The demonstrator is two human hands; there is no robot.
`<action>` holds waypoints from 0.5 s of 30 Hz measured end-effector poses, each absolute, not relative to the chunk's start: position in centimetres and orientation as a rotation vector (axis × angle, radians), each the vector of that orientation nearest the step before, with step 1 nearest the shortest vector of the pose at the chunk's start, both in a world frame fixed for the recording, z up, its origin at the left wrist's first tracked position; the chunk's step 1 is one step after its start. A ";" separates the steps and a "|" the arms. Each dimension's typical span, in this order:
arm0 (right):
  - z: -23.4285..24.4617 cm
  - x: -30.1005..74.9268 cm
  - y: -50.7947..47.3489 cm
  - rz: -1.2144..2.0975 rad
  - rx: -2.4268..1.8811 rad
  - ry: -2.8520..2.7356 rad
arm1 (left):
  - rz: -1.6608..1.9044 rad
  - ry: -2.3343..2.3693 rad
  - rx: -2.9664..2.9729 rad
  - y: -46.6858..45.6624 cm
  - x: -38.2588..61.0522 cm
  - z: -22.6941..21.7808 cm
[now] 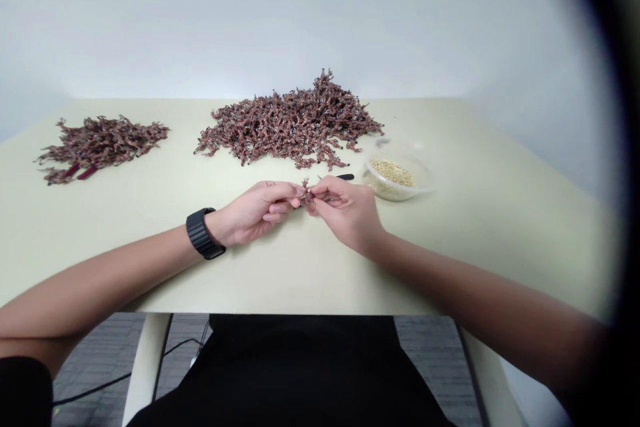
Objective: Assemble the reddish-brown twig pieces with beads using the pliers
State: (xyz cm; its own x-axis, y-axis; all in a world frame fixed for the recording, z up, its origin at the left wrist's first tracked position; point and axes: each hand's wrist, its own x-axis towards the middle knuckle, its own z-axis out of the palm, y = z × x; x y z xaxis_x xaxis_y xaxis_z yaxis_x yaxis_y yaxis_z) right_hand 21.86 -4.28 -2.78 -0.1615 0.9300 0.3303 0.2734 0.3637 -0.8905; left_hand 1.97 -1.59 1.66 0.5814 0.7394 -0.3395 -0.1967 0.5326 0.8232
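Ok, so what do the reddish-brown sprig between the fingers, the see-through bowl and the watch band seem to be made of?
The sprig looks like dried plant matter: matte, knobbly, branching, though too small to tell. The bowl looks like clear plastic, thin, glossy, possibly glass. The watch band looks like matte black metal links, perhaps coated.

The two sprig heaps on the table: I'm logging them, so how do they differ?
The left heap is smaller and flatter than the middle heap, which rises to a peak. The left heap shows deep red stem ends; the middle heap shows none. Both are reddish-brown sprigs.
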 end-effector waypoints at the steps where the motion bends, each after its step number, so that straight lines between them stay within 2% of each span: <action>1: -2.9 21.8 -4.2 0.849 -1.074 -1.658 | 0.630 0.755 0.818 -1.6 2.0 1.7; 15: -3.5 21.6 -4.1 0.817 -1.027 -1.634 | 0.678 0.772 0.898 -2.3 2.2 2.0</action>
